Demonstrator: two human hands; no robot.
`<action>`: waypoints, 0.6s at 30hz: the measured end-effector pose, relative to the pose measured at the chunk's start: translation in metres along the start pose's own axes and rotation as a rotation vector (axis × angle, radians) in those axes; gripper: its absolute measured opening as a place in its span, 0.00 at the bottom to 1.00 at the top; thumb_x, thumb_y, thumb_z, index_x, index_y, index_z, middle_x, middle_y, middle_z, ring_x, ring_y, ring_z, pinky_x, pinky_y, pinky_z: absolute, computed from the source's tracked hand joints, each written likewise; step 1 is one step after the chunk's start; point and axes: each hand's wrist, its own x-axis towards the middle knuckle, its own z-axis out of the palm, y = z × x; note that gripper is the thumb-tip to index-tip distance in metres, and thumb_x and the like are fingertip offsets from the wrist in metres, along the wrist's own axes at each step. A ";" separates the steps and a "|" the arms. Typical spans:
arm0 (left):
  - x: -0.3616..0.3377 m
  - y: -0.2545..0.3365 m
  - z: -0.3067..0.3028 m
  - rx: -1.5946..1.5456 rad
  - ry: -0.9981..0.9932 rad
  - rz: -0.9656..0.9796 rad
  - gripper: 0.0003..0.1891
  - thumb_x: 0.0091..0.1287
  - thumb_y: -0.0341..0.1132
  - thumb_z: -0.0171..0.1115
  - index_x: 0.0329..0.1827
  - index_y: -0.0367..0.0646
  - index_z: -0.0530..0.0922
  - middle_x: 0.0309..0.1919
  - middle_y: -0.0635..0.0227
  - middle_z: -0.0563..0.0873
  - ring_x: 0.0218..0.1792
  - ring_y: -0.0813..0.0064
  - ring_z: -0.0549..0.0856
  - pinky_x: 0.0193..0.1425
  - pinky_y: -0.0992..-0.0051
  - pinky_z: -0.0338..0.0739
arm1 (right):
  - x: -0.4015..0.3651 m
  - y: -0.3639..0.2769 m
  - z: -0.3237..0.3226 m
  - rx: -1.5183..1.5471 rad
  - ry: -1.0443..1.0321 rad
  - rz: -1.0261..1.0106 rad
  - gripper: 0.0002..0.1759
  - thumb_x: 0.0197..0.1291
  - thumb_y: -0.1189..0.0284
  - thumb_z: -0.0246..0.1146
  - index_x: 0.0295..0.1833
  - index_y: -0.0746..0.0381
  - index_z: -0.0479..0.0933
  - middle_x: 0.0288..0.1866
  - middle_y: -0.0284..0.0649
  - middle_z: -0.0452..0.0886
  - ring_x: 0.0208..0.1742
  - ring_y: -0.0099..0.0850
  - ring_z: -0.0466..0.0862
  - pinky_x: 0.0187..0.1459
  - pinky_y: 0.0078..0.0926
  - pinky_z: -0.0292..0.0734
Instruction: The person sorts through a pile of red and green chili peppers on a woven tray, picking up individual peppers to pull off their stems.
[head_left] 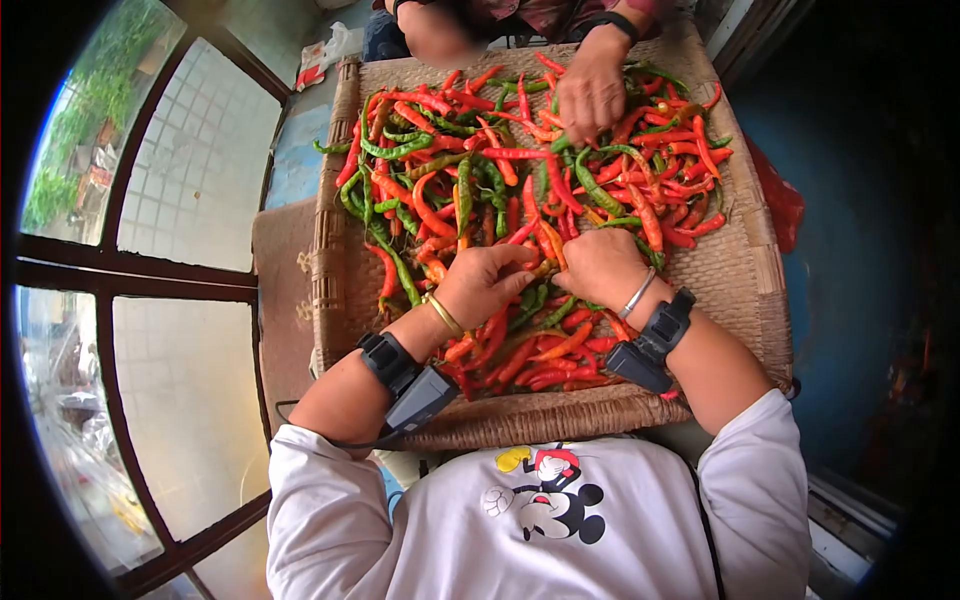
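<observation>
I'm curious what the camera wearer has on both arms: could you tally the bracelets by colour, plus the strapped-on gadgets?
Gold bracelet: 1
Silver bracelet: 1
Strapped-on gadgets: 2
Total: 4

Red, green and orange peppers point(540, 210); tan woven tray point(752, 290).

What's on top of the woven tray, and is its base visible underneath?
Red, orange and green peppers lie on the woven tray, under the left hand, right hand and a co-worker's hand. Bare weave shows along the right side; beneath the peppers it is covered.
</observation>
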 end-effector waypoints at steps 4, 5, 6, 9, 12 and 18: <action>0.000 -0.005 0.002 -0.017 0.024 0.063 0.12 0.58 0.29 0.62 0.44 0.34 0.77 0.29 0.57 0.83 0.29 0.72 0.83 0.35 0.76 0.76 | 0.007 0.006 -0.004 0.145 -0.105 0.153 0.15 0.45 0.62 0.61 0.29 0.63 0.80 0.26 0.46 0.80 0.33 0.43 0.81 0.37 0.38 0.76; 0.000 -0.004 0.002 -0.023 0.009 0.038 0.11 0.58 0.29 0.62 0.43 0.34 0.77 0.29 0.58 0.83 0.29 0.71 0.83 0.35 0.75 0.76 | 0.009 0.013 0.004 0.224 0.019 0.117 0.13 0.43 0.65 0.60 0.21 0.65 0.74 0.19 0.47 0.75 0.22 0.42 0.78 0.26 0.38 0.71; 0.000 -0.004 0.001 -0.030 -0.007 0.013 0.11 0.58 0.29 0.62 0.42 0.35 0.78 0.29 0.58 0.83 0.29 0.70 0.83 0.34 0.75 0.76 | 0.009 0.018 0.002 0.223 0.016 0.115 0.13 0.43 0.65 0.60 0.21 0.65 0.74 0.19 0.47 0.75 0.22 0.42 0.78 0.26 0.38 0.71; 0.000 0.002 -0.001 -0.012 -0.059 -0.011 0.10 0.58 0.30 0.62 0.40 0.35 0.78 0.29 0.58 0.83 0.28 0.69 0.83 0.34 0.75 0.76 | 0.009 0.027 -0.004 0.650 0.021 0.072 0.14 0.48 0.64 0.59 0.23 0.66 0.74 0.22 0.41 0.78 0.19 0.34 0.75 0.25 0.31 0.72; -0.001 0.000 0.002 -0.038 -0.034 -0.009 0.09 0.59 0.31 0.62 0.39 0.35 0.78 0.26 0.60 0.82 0.27 0.76 0.81 0.32 0.76 0.75 | 0.000 0.019 -0.014 1.296 -0.212 0.123 0.11 0.54 0.67 0.59 0.27 0.64 0.74 0.21 0.33 0.76 0.19 0.21 0.74 0.21 0.19 0.69; -0.005 0.001 0.003 -0.190 -0.178 -0.041 0.11 0.63 0.36 0.60 0.40 0.36 0.78 0.23 0.76 0.79 0.26 0.88 0.74 0.30 0.83 0.71 | -0.006 -0.003 -0.018 1.454 -0.178 0.061 0.07 0.58 0.71 0.57 0.37 0.64 0.74 0.23 0.30 0.75 0.22 0.15 0.75 0.21 0.10 0.68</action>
